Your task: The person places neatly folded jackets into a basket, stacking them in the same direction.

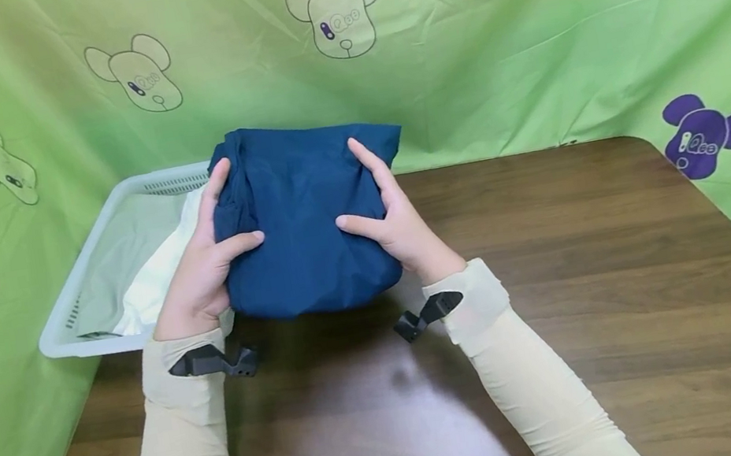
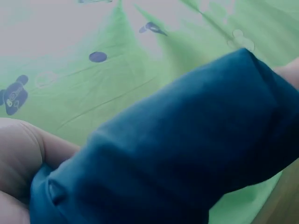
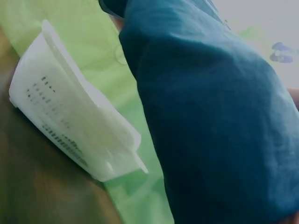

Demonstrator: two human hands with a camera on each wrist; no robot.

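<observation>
A folded dark blue garment (image 1: 307,221) is held up in front of me, above the table. My left hand (image 1: 193,275) grips its left edge, thumb on the near face and fingers reaching up the side. On the opposite edge, my right hand (image 1: 404,226) grips it the same way, its fingers partly hidden behind the cloth. The left wrist view shows the garment (image 2: 177,135) as a thick folded bundle with a small loose fold near the left hand (image 2: 23,158). Its broad underside fills much of the right wrist view.
At the left on the wooden table (image 1: 594,263) stands a pale plastic basket (image 1: 97,347), just beside the left hand. Inside lie a grey-green cloth (image 1: 117,243) and a white cloth (image 1: 157,273). A green printed curtain (image 1: 472,83) surrounds the table at the back and sides.
</observation>
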